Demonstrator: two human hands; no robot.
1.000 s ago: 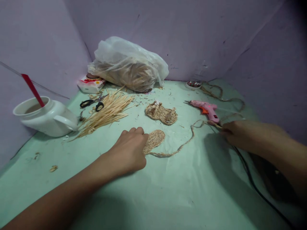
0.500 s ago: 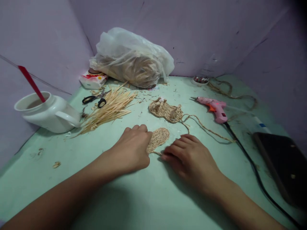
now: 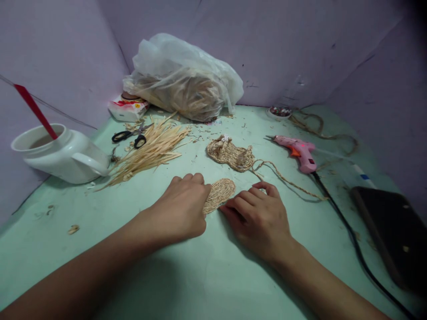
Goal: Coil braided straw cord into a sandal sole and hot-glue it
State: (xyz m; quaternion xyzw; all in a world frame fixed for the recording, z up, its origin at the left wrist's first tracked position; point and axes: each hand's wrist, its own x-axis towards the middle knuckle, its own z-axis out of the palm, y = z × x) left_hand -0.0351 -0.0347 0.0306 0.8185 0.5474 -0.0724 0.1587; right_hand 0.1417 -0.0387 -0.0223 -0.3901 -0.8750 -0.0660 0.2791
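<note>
Both bare forearms [image 3: 110, 255] slanted inward. The left grip [image 3: 187, 206] was curled, knuckles up, fingertips hidden; the right grip [image 3: 258, 218] was bent palm-down, thumb and index finger pinched, an outer finger arched apart.

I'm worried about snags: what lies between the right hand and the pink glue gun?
In the head view, a braided cord lies across the tabletop between the right hand and pink glue gun.
</note>
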